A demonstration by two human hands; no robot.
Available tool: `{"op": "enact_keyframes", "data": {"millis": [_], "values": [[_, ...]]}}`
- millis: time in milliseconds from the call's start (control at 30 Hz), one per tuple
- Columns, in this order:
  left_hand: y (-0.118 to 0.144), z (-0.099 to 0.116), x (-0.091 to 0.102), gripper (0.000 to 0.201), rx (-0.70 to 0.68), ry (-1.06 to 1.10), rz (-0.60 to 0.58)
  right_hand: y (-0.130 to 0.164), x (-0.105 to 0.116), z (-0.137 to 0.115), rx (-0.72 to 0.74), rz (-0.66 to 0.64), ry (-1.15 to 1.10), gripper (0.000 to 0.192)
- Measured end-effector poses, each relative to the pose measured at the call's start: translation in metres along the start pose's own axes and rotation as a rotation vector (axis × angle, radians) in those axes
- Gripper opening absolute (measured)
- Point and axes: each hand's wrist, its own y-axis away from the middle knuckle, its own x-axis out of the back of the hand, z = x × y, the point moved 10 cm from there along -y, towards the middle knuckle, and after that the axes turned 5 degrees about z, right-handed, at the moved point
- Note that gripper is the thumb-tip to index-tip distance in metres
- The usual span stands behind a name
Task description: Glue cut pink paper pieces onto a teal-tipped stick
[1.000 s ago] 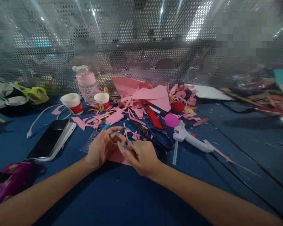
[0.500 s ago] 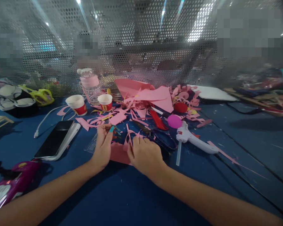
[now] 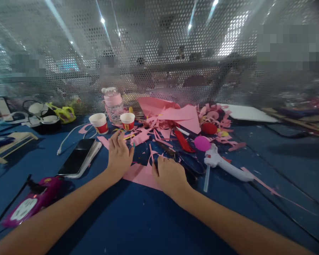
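- Landmark: flat pink paper sheet (image 3: 141,174), lying on the blue tabletop (image 3: 138,226) right in front of you.
- Your left hand (image 3: 118,156) rests palm down at the sheet's left far corner, fingers spread wide, gripping nothing.
- Your right hand (image 3: 169,174) sits on the sheet's right edge, fingers curled under; whether it pinches anything, you cannot tell.
- Beyond the sheet: heap of pink paper scraps (image 3: 172,120); red-handled utility knife (image 3: 183,140) in it.
- Right of the sheet: black-handled scissors (image 3: 187,163), then white glue gun (image 3: 224,164).
- Left of the sheet: black smartphone (image 3: 78,160); farther back, two red-and-white paper cups (image 3: 99,123).
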Motion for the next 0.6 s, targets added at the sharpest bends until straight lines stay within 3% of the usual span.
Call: {"op": "enact_keyframes", "data": {"millis": [67,167,300,400,467,600], "values": [[0.002,-0.006,-0.012,0.049,0.007,-0.212,-0.109,0.000,0.001,0.000,0.000,0.013,-0.002,0.028],[0.011,-0.009,-0.033,0.044,-0.024,-0.373,-0.373,0.000,0.002,0.000,-0.006,0.023,-0.007,0.027],[0.011,-0.011,-0.038,0.042,-0.009,-0.419,-0.527,-0.001,0.002,0.000,0.003,0.037,-0.004,0.026],[0.006,-0.011,-0.037,0.041,-0.008,-0.392,-0.556,-0.001,0.001,0.001,0.006,0.037,0.005,0.024],[0.006,-0.007,-0.034,0.041,-0.030,-0.344,-0.515,-0.001,0.000,0.002,0.003,0.039,0.004,0.023],[0.014,0.034,-0.016,0.035,-0.259,0.106,-0.292,0.000,0.003,0.005,0.001,0.059,-0.015,0.023]]}}
